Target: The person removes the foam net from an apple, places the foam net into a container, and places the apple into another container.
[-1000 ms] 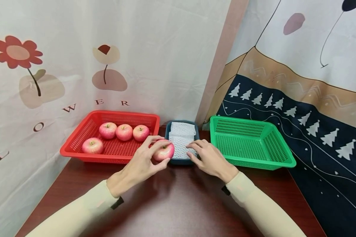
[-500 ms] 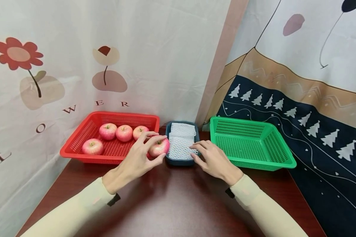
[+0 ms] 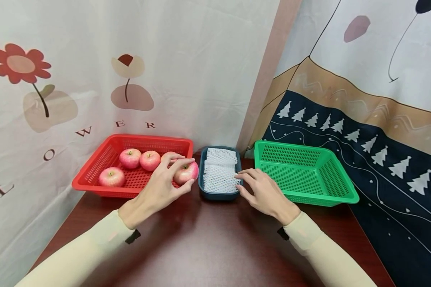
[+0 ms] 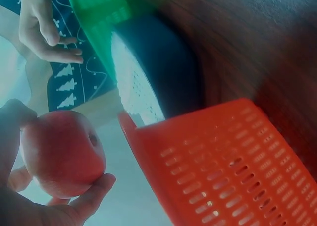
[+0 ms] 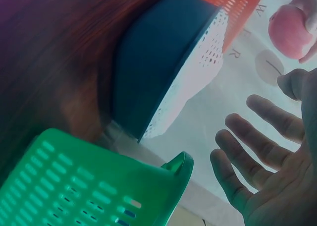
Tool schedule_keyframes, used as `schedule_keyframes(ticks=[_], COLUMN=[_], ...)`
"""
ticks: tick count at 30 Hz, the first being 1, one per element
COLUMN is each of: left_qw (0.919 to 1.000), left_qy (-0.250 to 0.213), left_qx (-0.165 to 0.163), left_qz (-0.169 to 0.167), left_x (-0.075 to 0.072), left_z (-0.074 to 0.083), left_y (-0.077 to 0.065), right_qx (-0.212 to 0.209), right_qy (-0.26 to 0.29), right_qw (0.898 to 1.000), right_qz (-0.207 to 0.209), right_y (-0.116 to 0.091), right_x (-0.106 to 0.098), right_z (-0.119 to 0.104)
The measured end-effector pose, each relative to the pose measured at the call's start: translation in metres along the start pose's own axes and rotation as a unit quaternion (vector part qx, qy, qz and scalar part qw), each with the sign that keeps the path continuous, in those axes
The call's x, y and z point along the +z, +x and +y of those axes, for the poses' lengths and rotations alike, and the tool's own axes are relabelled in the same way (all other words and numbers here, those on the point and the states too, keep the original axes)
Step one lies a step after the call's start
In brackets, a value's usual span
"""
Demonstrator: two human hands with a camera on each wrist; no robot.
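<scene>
My left hand (image 3: 160,184) grips a pink-red apple (image 3: 186,172) between thumb and fingers, above the right end of the red basket (image 3: 93,163). In the left wrist view the same apple (image 4: 64,154) shows its hollow towards the right. Several more apples (image 3: 112,177) lie in that basket, one of them partly covered by my left hand. My right hand (image 3: 263,193) holds nothing; its fingers are spread beside the right edge of a dark blue bin (image 3: 219,196). White foam net sleeves (image 3: 220,177) are piled in the bin.
A green basket (image 3: 305,179) with slotted walls stands right of the bin. All containers sit along the back of a dark red-brown wooden table (image 3: 215,239). Printed curtains (image 3: 201,71) hang close behind them.
My left hand has moved left with the apple, from beside the blue bin to over the red basket's right end. My right hand has drawn slightly right, away from the foam sleeves.
</scene>
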State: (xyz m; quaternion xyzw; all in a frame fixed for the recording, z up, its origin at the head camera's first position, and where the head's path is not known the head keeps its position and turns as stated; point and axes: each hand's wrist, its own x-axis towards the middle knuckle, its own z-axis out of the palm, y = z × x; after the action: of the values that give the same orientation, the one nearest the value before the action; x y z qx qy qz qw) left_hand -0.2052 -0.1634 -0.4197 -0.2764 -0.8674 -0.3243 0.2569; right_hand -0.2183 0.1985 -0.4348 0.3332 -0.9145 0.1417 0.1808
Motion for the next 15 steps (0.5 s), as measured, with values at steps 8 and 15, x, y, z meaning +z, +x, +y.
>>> schedule_keyframes(ticks=[8,15], left_qw=[0.9996,0.9988], left_qy=[0.003,0.005], left_qx=[-0.025,-0.044], left_qz=[-0.011,-0.022], left_x=[-0.003,-0.007], left_z=[-0.012,-0.021], left_y=[0.002,0.004], right_qx=[-0.001,0.007], right_qy=[0.002,0.003], right_qw=[1.000,1.000], right_qz=[0.009,0.013], right_y=[-0.004,-0.008], right_x=[-0.002,-0.006], right_z=[0.007,0.010])
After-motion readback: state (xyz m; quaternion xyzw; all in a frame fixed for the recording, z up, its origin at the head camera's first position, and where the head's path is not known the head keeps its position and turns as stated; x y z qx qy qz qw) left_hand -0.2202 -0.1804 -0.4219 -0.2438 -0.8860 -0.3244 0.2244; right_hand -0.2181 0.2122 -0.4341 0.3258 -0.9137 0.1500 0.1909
